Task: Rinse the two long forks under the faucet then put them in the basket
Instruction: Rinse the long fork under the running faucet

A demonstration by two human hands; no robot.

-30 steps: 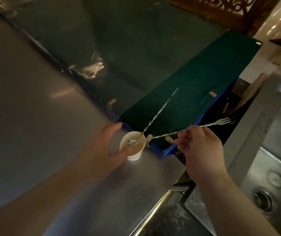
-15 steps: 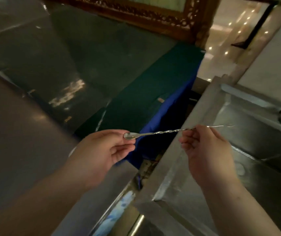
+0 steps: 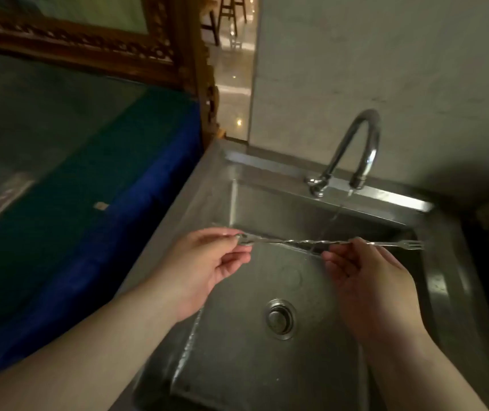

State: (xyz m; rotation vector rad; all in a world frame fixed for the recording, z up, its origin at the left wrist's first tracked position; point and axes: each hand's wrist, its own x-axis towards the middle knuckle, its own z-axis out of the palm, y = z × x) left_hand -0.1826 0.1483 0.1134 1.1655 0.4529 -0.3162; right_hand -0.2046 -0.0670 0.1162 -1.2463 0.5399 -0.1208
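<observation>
Long thin metal forks (image 3: 296, 241) with twisted handles lie level over the steel sink (image 3: 207, 179), tines pointing right at the far end. I cannot tell whether one or two are held together. My left hand (image 3: 204, 265) pinches the left end. My right hand (image 3: 364, 277) pinches the shaft near the tines. A thin stream of water falls from the curved faucet (image 3: 356, 143) onto the twisted middle between my hands. No basket is in view.
The sink drain (image 3: 279, 318) sits below my hands. A green and blue cloth-covered table (image 3: 118, 173) lies to the left, with a carved wooden frame (image 3: 89, 46) behind it. A pale wall stands behind the faucet.
The view swung right from the counter and paper cup to the sink. Both hands carried the fork over the basin and under the running water.
</observation>
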